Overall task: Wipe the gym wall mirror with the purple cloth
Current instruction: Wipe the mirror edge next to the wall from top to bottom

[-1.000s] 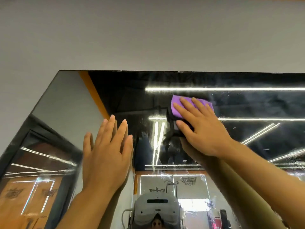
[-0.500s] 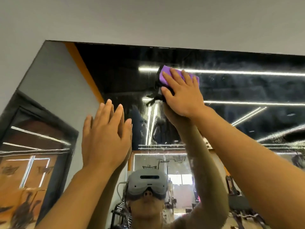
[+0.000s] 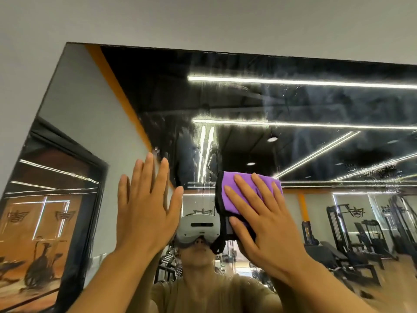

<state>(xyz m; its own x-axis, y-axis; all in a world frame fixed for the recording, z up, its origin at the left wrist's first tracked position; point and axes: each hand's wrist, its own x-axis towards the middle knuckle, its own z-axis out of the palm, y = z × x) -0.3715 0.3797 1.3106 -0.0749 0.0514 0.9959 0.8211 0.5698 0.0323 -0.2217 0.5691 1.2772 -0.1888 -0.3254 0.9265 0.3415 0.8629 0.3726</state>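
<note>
mirror (image 3: 225,98): large flat glass pane with a thin dark edge, mounted on a plain grey wall (image 3: 203,19); upper area shows hazy streaks and droplet specks around the reflected light strips; risk: cloth passes probably leave that film as smears if pressure is uneven; top band looks like a long reach, likely to get skipped

left hand (image 3: 144,211): fingers straight and spread, palm flat towards the glass, holding nothing; can't tell if it actually touches; risk: a bare palm on glass would print fresh marks on the section being cleaned; leaning weight into it could load the pane

right hand (image 3: 264,222): fingers splayed and laid flat over the cloth, pressing it to the glass, thumb low against the dark edge; risk: no real grip, only pressure; cloth could slide out and drop on a fast stroke

purple cloth (image 3: 246,190): folded soft pad, looks like microfibre, black trim along the left side with a loose dark tail hanging below; sits on the mirror's middle, under the right hand; risk: dangling tail may drag and streak
</note>
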